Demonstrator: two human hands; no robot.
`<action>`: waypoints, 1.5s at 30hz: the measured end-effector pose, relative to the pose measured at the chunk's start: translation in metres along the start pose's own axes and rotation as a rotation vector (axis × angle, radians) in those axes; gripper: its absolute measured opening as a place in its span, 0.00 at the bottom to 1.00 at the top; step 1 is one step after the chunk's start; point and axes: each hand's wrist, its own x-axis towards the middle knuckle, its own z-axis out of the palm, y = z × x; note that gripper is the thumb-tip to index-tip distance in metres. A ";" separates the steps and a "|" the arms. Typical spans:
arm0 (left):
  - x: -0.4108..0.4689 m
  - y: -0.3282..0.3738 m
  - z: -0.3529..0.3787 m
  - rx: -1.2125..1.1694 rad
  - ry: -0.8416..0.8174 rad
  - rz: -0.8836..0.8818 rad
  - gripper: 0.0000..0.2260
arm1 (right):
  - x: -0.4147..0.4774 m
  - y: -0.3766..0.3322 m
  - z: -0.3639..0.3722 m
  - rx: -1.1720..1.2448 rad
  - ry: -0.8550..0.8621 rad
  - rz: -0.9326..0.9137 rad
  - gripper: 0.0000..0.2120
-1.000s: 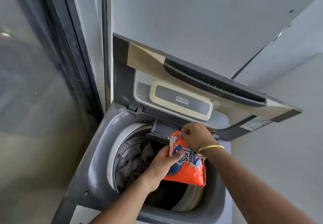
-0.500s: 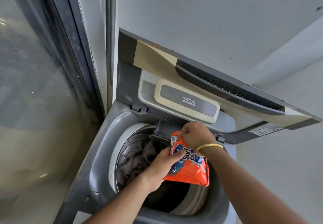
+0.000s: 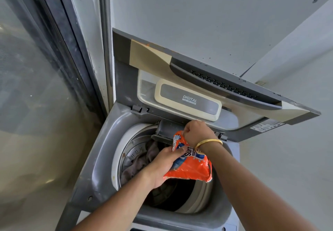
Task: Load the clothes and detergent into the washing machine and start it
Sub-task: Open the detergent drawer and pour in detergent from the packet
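Observation:
A grey top-loading washing machine [image 3: 100,160] stands with its lid [image 3: 187,97] raised against the wall. Brownish clothes [image 3: 144,160] lie in the drum at its left side. Over the drum's back rim I hold an orange detergent packet [image 3: 192,167]. My left hand [image 3: 162,167] grips the packet's left side from below. My right hand [image 3: 197,133], with a gold bangle on the wrist, pinches the packet's top corner, just in front of the grey detergent tray [image 3: 165,131] at the back of the opening.
A glass door with a dark frame [image 3: 59,38] runs along the left of the machine. White walls [image 3: 198,14] close in behind and to the right. The lid overhangs the opening's rear.
My view has shifted slightly. Both hands stay on the packet; my right hand has pulled the top corner a little upward and back toward the tray.

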 end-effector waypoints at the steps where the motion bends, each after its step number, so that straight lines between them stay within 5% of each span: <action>1: 0.001 0.000 0.000 0.005 -0.010 -0.011 0.22 | 0.001 0.000 -0.001 0.004 -0.004 0.006 0.09; 10: 0.006 0.002 -0.006 -0.007 -0.053 -0.019 0.19 | 0.009 0.006 0.005 0.025 -0.024 0.018 0.10; 14: 0.012 -0.004 -0.009 0.098 -0.014 0.023 0.27 | 0.008 0.015 0.013 0.058 0.001 0.017 0.11; 17: 0.018 -0.008 -0.012 0.182 0.023 0.060 0.21 | 0.003 0.024 0.018 0.117 0.029 0.012 0.11; 30: 0.008 -0.023 0.000 0.614 0.131 0.196 0.22 | -0.077 0.066 0.044 0.368 0.243 -0.159 0.07; 38: -0.034 -0.036 0.099 0.867 0.047 0.391 0.23 | -0.182 0.143 0.031 0.451 0.645 -0.246 0.06; 45: -0.048 -0.103 0.286 0.903 -0.196 0.461 0.29 | -0.324 0.286 -0.011 0.447 0.954 -0.043 0.08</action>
